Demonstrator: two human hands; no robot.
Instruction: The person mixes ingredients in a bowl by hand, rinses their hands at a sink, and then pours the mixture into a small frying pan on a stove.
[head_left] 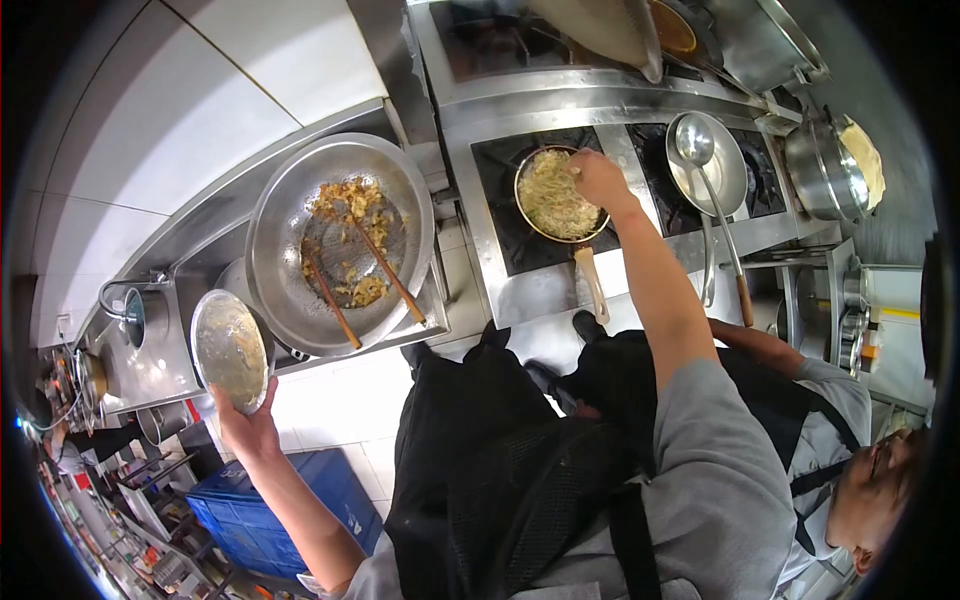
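My left hand (245, 425) holds a round metal bowl (230, 350) smeared with food remains, tilted up beside the big steel wok (290, 200). Fried yellow-brown bits and two wooden sticks (385, 268) lie in the wok. My right hand (600, 180) reaches over a small frying pan (530, 225) full of pale shredded food on the dark burner. Its fingers are bunched at the pan's far rim. Whether they hold anything is hidden. The pan's wooden handle (592, 285) points toward me.
A ladle (695, 145) rests in a steel pan (735, 175) on the burner to the right, beside a steel pot (820, 175). A person in a grey shirt (830, 440) stands close at my right. A blue crate (265, 500) sits on the floor.
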